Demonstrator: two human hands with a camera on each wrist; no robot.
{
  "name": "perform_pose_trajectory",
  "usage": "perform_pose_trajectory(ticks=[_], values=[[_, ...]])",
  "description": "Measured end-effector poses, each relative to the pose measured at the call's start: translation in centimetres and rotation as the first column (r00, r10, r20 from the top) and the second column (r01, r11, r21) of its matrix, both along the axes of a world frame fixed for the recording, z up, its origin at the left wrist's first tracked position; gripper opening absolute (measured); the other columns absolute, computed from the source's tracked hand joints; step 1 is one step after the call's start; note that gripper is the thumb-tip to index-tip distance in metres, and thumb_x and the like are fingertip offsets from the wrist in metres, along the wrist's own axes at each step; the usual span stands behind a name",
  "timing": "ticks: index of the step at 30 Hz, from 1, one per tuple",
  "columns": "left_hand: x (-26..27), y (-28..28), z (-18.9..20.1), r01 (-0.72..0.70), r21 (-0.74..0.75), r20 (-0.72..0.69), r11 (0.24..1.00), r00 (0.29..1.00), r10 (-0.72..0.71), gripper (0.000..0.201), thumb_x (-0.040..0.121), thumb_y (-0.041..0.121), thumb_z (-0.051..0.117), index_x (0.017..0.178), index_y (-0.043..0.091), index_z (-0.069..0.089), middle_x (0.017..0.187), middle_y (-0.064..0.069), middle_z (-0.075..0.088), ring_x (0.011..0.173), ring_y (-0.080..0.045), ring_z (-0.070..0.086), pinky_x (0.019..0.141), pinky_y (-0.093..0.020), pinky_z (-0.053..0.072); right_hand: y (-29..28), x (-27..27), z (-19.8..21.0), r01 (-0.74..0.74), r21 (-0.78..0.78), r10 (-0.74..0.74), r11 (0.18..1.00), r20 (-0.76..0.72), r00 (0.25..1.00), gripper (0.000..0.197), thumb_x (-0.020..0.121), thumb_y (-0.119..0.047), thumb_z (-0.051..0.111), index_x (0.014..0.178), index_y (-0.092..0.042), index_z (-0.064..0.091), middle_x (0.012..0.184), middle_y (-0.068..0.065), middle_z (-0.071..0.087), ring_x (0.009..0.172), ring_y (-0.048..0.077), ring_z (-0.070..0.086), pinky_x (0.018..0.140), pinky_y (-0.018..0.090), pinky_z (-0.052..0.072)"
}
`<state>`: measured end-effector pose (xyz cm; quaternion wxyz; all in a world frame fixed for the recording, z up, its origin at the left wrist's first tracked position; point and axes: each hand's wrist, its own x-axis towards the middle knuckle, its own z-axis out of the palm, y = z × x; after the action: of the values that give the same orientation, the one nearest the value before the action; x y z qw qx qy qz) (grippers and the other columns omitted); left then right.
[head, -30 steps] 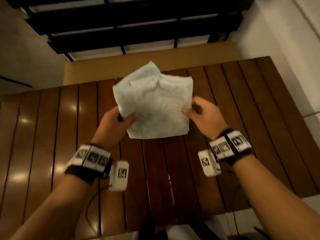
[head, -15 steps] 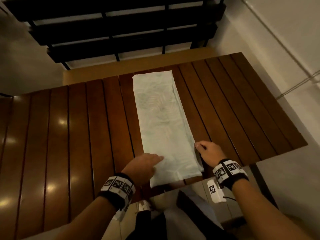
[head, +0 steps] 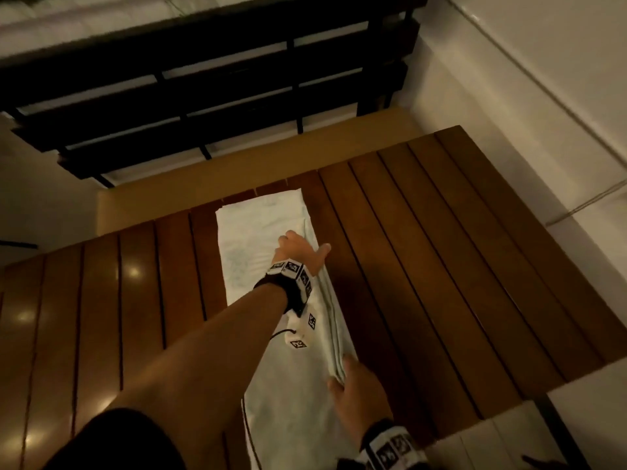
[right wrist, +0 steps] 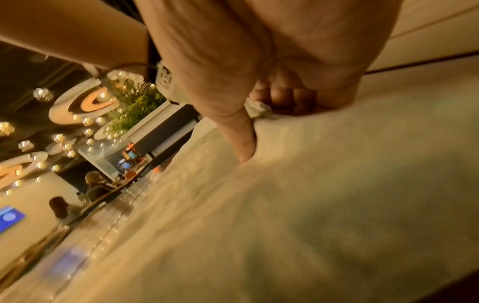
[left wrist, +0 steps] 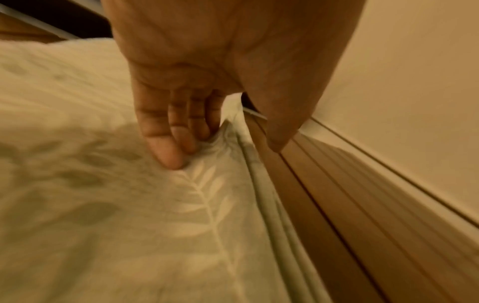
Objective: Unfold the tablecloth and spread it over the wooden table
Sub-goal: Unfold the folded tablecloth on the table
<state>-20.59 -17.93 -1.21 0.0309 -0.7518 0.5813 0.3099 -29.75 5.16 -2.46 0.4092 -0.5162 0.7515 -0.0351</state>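
The pale leaf-patterned tablecloth [head: 251,252] lies folded in a long narrow strip across the wooden slatted table [head: 441,266], from its far edge to its near edge. My left hand [head: 302,244] reaches forward to the strip's layered right edge. In the left wrist view its curled fingers [left wrist: 176,155] bunch the cloth's [left wrist: 129,225] top layer, with the thumb spread over the wood [left wrist: 337,205]. My right hand [head: 342,378] grips the same edge nearer to me. The right wrist view shows this hand [right wrist: 261,127] with thumb and curled fingers pinching the cloth's [right wrist: 311,205] stacked layers.
A black slatted railing [head: 203,96] stands beyond a tan ledge [head: 203,178] at the table's far side. A white wall [head: 543,96] runs along the right. Bare wood lies on both sides of the strip. The table's near right corner [head: 543,391] meets white floor.
The cloth went from a folded square held up in both hands to a long strip laid on the table. My left hand then reached forward to the right edge, which my right hand now grips.
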Motion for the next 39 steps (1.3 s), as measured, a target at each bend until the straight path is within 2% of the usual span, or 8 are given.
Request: perform_pose_trajectory(ticks=[5, 14, 18, 27, 29, 31, 36, 39], values=[[-1.1, -3.8, -1.6, -0.093, -0.022, 0.014, 0.995, 0.996, 0.093, 0.044, 0.097, 0.037, 0.047, 0.126, 0.004, 0.044, 0.124, -0.014, 0.051, 0.113, -0.035, 0.057, 0.085, -0.038, 0.046, -2.2, -1.4, -0.7, 0.039, -0.053, -0.036, 0.998, 0.051, 0.998, 0.036, 0.095, -0.037, 0.057, 0.128, -0.024, 0.052, 0.122, -0.006, 0.062, 0.119, 0.010, 0.058, 0.098, 0.018, 0.046], [6.4, -3.7, -1.7, -0.367, -0.079, -0.429, 0.927, 0.851, 0.301, 0.019, 0.097, 0.032, 0.049, 0.100, 0.015, 0.055, 0.091, -0.007, 0.063, 0.077, -0.022, 0.063, 0.075, -0.044, 0.061, -3.9, -0.9, 1.0, -0.168, -0.083, 0.179, 0.982, 0.139, 0.974, 0.028, 0.094, -0.040, 0.052, 0.118, -0.026, 0.048, 0.108, -0.007, 0.066, 0.101, 0.011, 0.066, 0.088, 0.023, 0.054], [14.8, -1.4, 0.2, -0.474, -0.159, -0.510, 0.866, 0.791, 0.339, 0.020, 0.092, 0.033, 0.056, 0.097, 0.014, 0.060, 0.089, -0.004, 0.063, 0.083, -0.024, 0.064, 0.075, -0.043, 0.058, -4.1, 2.7, 4.7, -0.347, -0.188, 0.391, 0.919, 0.320, 0.863, 0.012, 0.093, -0.039, 0.053, 0.095, -0.035, 0.042, 0.073, -0.016, 0.051, 0.065, -0.001, 0.053, 0.063, 0.010, 0.040], [34.5, 4.0, 1.8, -0.493, -0.092, -0.366, 0.865, 0.825, 0.431, 0.028, 0.095, 0.028, 0.057, 0.082, 0.003, 0.062, 0.066, -0.010, 0.061, 0.066, -0.027, 0.058, 0.061, -0.031, 0.044, -1.1, 19.9, 6.0, -0.458, -0.214, 0.505, 0.863, 0.354, 0.787, 0.019, 0.093, -0.033, 0.053, 0.100, -0.017, 0.047, 0.081, 0.010, 0.064, 0.070, 0.028, 0.064, 0.062, 0.041, 0.056], [37.0, 4.5, 1.0, -0.528, -0.024, -0.380, 0.849, 0.791, 0.480, 0.031, 0.091, 0.020, 0.062, 0.109, -0.005, 0.062, 0.080, -0.015, 0.070, 0.071, -0.027, 0.065, 0.061, -0.032, 0.049, -0.4, 23.0, 5.5, -0.471, -0.141, 0.490, 0.871, 0.329, 0.807, 0.021, 0.094, -0.035, 0.054, 0.102, -0.016, 0.048, 0.088, 0.009, 0.064, 0.079, 0.030, 0.065, 0.071, 0.042, 0.057], [37.8, 5.0, 1.0, -0.527, -0.040, -0.277, 0.849, 0.822, 0.497, 0.052, 0.086, 0.025, 0.064, 0.132, 0.002, 0.052, 0.120, -0.017, 0.065, 0.103, -0.034, 0.064, 0.075, -0.035, 0.047, 0.5, 25.1, 4.8, -0.481, -0.019, 0.458, 0.877, 0.342, 0.821, 0.025, 0.092, -0.045, 0.055, 0.103, -0.023, 0.050, 0.096, 0.005, 0.066, 0.085, 0.026, 0.065, 0.079, 0.044, 0.058], [32.5, 5.6, 1.4, -0.322, -0.111, -0.329, 0.940, 0.905, 0.271, 0.049, 0.089, 0.033, 0.059, 0.131, 0.009, 0.050, 0.127, -0.012, 0.061, 0.117, -0.032, 0.058, 0.090, -0.035, 0.045, 0.9, 22.5, 3.3, -0.272, -0.113, 0.285, 0.956, 0.119, 0.951, 0.035, 0.089, -0.056, 0.051, 0.108, -0.026, 0.050, 0.105, -0.001, 0.061, 0.092, 0.020, 0.060, 0.083, 0.044, 0.055], [26.3, 5.9, 1.2, -0.196, -0.045, -0.389, 0.980, 0.907, 0.164, 0.056, 0.094, 0.039, 0.056, 0.139, 0.007, 0.043, 0.138, -0.014, 0.054, 0.126, -0.033, 0.052, 0.101, -0.034, 0.040, 0.8, 18.0, 2.5, -0.183, -0.176, 0.153, 0.967, -0.173, 0.973, 0.070, 0.080, -0.072, 0.045, 0.124, -0.017, 0.044, 0.120, 0.005, 0.049, 0.107, 0.025, 0.048, 0.087, 0.045, 0.051]])
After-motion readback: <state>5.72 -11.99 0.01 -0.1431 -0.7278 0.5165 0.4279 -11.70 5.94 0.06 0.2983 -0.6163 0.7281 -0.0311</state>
